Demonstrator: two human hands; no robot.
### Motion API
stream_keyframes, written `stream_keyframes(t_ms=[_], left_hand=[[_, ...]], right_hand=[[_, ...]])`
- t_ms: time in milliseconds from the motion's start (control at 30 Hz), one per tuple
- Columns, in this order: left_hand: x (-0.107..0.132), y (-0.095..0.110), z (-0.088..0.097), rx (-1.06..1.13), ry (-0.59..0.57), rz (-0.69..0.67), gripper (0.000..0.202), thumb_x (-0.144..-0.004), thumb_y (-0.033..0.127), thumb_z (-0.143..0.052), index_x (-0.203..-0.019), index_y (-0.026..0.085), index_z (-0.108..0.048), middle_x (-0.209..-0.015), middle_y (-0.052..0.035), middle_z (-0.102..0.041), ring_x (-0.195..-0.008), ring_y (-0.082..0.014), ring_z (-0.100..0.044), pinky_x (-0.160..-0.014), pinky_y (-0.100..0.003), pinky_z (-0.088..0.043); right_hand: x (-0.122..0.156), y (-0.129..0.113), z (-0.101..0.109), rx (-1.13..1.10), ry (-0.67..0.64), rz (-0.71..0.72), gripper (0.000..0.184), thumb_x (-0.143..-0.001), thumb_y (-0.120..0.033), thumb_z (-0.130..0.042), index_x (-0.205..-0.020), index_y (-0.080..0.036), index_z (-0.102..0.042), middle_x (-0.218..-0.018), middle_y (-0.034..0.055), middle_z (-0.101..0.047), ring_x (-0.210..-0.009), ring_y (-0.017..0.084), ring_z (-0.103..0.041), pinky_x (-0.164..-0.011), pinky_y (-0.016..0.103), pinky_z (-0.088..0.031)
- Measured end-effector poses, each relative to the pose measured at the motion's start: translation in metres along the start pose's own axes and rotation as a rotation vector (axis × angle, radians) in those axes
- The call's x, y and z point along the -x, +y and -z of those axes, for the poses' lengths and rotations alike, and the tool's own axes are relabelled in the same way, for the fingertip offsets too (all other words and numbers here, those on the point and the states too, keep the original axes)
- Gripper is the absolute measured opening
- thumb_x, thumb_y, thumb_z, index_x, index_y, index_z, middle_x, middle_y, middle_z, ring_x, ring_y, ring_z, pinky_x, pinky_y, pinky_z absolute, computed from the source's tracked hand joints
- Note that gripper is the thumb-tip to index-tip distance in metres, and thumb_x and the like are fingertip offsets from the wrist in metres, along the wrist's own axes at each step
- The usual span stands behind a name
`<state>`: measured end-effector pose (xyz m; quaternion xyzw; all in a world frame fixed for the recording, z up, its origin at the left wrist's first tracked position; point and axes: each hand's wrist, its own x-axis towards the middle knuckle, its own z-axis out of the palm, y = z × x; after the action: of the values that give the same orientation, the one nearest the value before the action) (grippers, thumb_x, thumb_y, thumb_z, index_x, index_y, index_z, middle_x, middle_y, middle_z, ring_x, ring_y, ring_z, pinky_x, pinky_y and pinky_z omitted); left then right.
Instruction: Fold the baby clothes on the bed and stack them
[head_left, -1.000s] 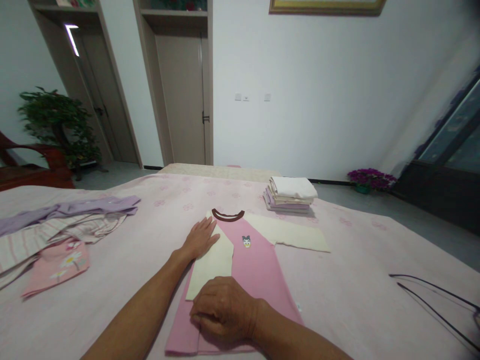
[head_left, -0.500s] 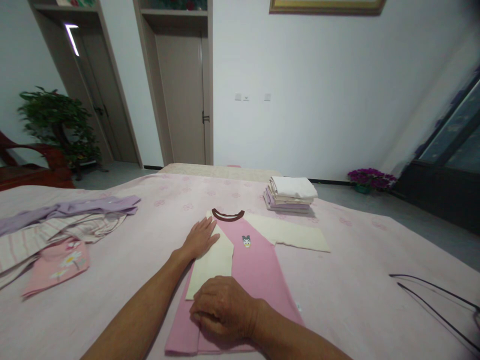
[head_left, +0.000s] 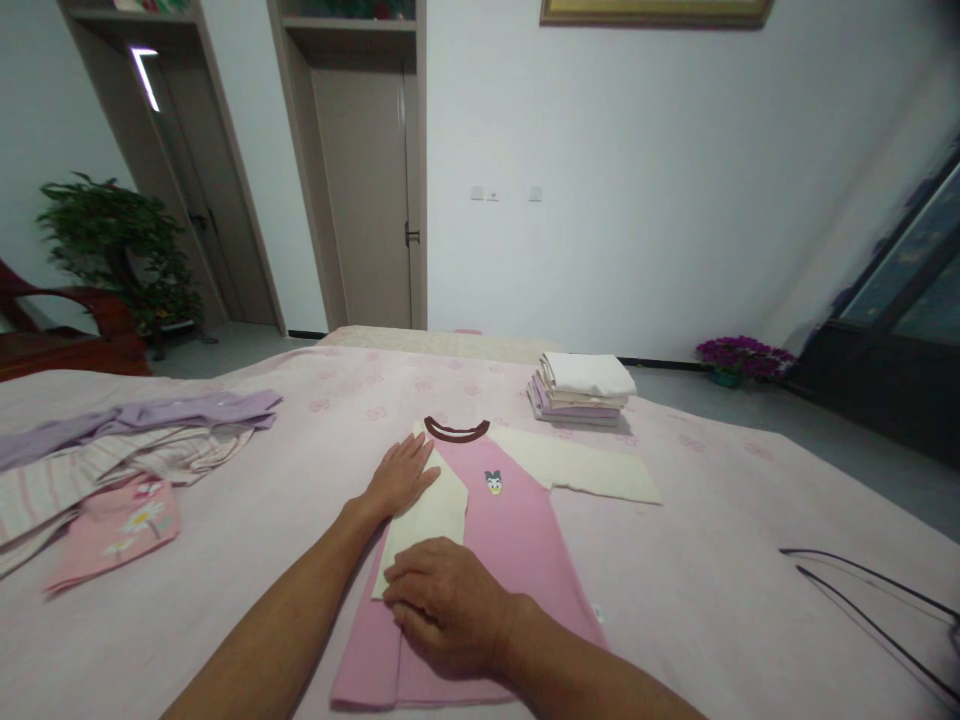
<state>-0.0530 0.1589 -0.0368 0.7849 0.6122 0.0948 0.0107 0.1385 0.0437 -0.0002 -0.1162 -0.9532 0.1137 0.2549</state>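
Observation:
A pink shirt [head_left: 510, 540] with cream sleeves and a dark brown collar lies flat on the bed, a small cartoon patch on its chest. Its left side is folded inward, with the cream sleeve [head_left: 427, 520] laid over the body. My left hand [head_left: 401, 478] lies flat and open on the folded shoulder beside the collar. My right hand [head_left: 450, 605] presses palm down on the lower folded edge, fingers together and slightly curled, covering the sleeve's end. The other cream sleeve [head_left: 592, 470] stretches out to the right.
A stack of folded clothes [head_left: 579, 388] sits beyond the shirt on the pink bedspread [head_left: 712, 560]. Unfolded garments [head_left: 112, 450] are heaped at the left. Thin dark wire hangers [head_left: 870, 600] lie at the right. Doors, a potted plant and a wooden chair stand behind.
My right hand has slid slightly up and left along the folded edge onto the sleeve's end. My left hand has stayed put.

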Motion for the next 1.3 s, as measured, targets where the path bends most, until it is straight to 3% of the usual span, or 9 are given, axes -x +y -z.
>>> stream_keyframes(t_ms=[600, 1300], left_hand=[[-0.0001, -0.002, -0.0016, -0.001, 0.005, -0.01, 0.064, -0.1, 0.052, -0.027, -0.152, 0.014, -0.034, -0.162, -0.0138, -0.023, -0.149, -0.0289, -0.021, -0.119, -0.046, -0.019], [-0.0003, -0.0019, -0.0013, -0.004, 0.008, -0.01, 0.064, -0.1, 0.053, -0.029, -0.152, 0.016, -0.035, -0.161, -0.0126, -0.025, -0.149, -0.028, -0.021, -0.119, -0.044, -0.019]], right_hand=[[-0.0007, 0.0008, -0.0001, 0.017, 0.005, 0.026, 0.009, -0.089, -0.021, -0.055, -0.086, -0.019, -0.064, -0.088, 0.0065, -0.07, -0.088, 0.017, -0.064, -0.084, 0.031, -0.048], [-0.0009, 0.0012, -0.0011, 0.004, 0.004, 0.022, 0.012, -0.091, -0.021, -0.053, -0.088, -0.019, -0.065, -0.091, 0.0076, -0.07, -0.089, 0.018, -0.064, -0.083, 0.032, -0.048]])
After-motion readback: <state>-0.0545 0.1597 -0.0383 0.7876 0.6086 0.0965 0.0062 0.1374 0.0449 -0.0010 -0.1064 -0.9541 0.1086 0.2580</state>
